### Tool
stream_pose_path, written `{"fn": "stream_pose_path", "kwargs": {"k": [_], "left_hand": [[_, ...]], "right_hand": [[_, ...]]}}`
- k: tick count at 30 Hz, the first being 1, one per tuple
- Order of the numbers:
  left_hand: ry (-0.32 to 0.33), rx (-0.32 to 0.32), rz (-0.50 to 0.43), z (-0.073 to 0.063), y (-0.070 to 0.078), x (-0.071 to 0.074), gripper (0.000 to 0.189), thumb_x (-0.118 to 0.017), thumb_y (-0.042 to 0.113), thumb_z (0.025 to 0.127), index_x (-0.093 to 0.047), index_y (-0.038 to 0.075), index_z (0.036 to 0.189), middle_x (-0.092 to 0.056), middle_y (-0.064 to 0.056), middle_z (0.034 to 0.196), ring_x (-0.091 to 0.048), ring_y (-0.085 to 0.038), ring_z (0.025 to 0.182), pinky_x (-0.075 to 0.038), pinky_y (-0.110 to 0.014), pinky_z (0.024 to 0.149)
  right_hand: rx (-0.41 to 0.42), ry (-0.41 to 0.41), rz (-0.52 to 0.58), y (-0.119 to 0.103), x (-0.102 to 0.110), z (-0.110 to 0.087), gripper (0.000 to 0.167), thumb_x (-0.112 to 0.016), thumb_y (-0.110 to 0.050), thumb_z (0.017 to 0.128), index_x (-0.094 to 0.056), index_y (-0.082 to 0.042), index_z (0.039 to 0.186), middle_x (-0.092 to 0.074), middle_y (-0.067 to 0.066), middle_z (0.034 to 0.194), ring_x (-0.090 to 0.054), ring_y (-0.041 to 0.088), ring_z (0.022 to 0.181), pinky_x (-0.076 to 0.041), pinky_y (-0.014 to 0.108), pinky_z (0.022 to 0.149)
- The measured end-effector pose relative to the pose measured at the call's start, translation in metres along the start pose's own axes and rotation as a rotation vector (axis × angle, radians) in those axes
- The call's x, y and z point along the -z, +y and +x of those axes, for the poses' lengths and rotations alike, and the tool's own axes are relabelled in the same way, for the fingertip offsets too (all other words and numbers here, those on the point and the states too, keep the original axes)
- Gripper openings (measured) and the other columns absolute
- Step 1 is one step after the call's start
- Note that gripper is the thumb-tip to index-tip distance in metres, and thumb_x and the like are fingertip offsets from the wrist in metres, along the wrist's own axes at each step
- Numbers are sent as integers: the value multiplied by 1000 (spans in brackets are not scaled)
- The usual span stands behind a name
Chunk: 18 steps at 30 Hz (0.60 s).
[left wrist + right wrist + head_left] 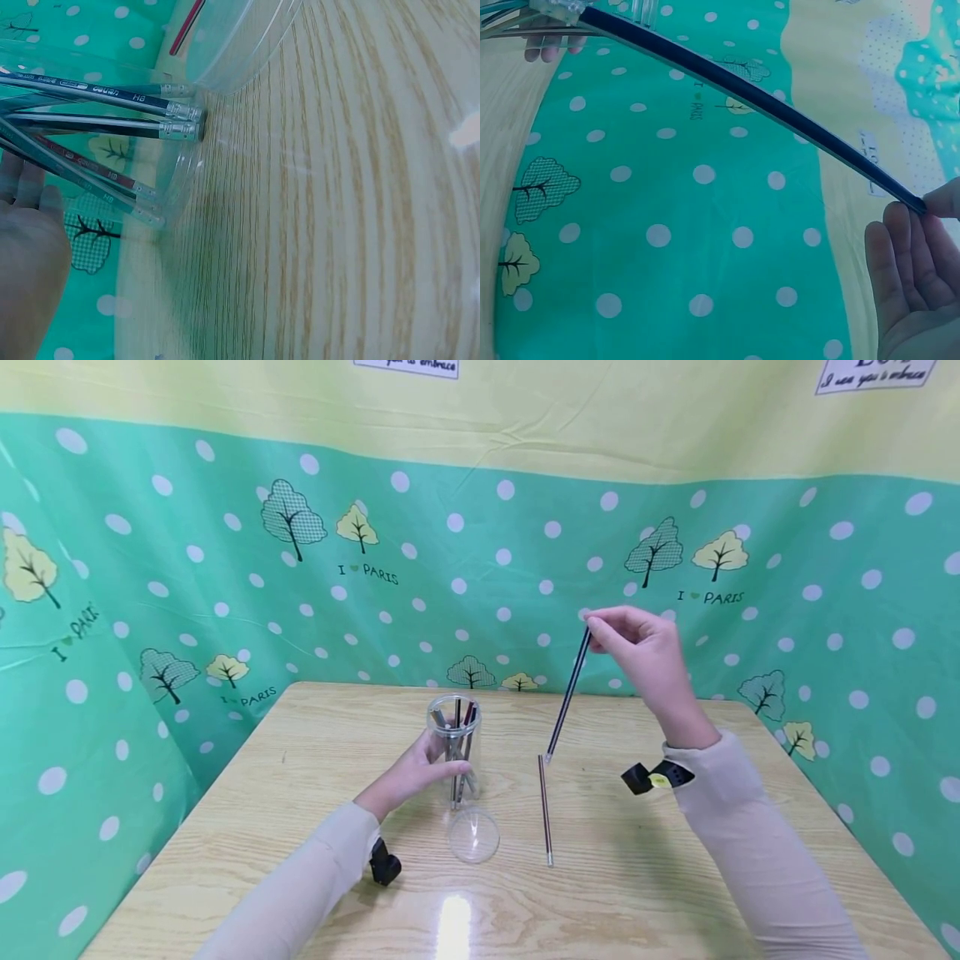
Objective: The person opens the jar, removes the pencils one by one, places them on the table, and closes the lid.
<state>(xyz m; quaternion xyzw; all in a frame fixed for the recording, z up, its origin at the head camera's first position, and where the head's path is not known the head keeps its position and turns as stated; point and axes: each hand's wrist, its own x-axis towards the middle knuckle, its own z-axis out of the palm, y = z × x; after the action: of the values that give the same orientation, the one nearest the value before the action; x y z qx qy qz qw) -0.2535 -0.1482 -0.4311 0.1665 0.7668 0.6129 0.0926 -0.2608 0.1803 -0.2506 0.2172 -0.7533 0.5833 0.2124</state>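
Observation:
My left hand (420,770) grips a clear jar (476,764) standing on the table, thumb across its near side and fingers behind it. Inside the jar lean several dark pencils (112,94), their metal-banded eraser ends at the bottom. Up to the right, my right hand (641,647) pinches the top tip of a dark striped pencil (567,697) between thumb and fingers. This pencil hangs at a slant, its eraser end lowest. A dark red pencil (545,814) lies on the table below it.
A clear round lid (474,837) lies just in front of the jar. The wooden table (300,827) ends at a green and yellow curtain (360,635) with dots and trees. Each wrist bears a small black camera (385,865).

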Motion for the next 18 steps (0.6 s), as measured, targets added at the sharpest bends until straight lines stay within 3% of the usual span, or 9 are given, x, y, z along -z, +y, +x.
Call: {"fn": "stream_pose_path", "kwargs": {"k": [6, 18], "left_hand": [[-6, -8, -6, 0, -1, 0, 89, -80, 33, 86, -27, 29, 157, -38, -6, 158, -31, -26, 146, -18, -52, 119], [4, -21, 12, 1, -2, 0, 88, -80, 33, 86, -27, 29, 157, -39, -6, 157, -29, -27, 146, -18, -53, 119]], "right_hand": [[-150, -87, -7, 16, 0, -2, 31, -71, -34, 95, -74, -7, 111, -72, 7, 92, -68, 23, 86, -57, 28, 82], [-343, -239, -10, 68, -8, -7, 42, -68, -40, 96, -70, -4, 117, -71, 6, 98, -69, 27, 92, -55, 37, 92]]}}
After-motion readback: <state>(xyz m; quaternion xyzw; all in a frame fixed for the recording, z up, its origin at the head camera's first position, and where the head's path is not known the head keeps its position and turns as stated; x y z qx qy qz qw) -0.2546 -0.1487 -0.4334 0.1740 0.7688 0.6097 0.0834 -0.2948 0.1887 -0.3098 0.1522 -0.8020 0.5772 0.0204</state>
